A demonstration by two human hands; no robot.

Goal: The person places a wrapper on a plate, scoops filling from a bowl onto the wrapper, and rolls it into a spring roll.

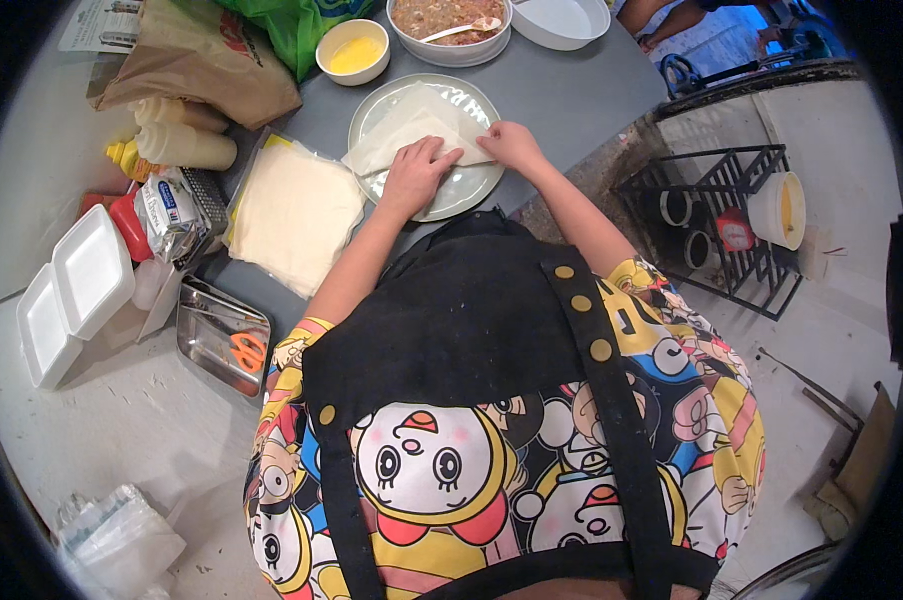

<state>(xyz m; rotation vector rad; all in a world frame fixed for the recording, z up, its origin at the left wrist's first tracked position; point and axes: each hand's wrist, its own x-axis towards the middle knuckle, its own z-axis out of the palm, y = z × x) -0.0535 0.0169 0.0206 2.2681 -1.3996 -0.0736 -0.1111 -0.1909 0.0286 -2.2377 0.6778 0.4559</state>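
A pale, thin spring-roll wrapper (435, 106) lies partly folded on a round, light green plate (463, 187). Spread across the fold, my left hand (415, 178) presses down with its fingers on the wrapper. My right hand (513, 145) pinches the wrapper's right corner at the plate's rim. Any filling beneath the fold is hidden. Left of the plate, a stack of square wrappers (294, 214) rests on a plastic sheet. Beyond the plate are a small bowl of beaten egg (357, 54) and a white bowl of ground-meat mixture (451, 24) with a spoon (463, 28) lying in it.
A white dish (562, 22) stands at the back. Squeeze bottles (185, 145), a paper bag (204, 60) and a green bag (290, 30) line the left. Orange-handled scissors (249, 351) lie in a metal tray (223, 330). A black rack (721, 225) stands right, beyond the table's edge.
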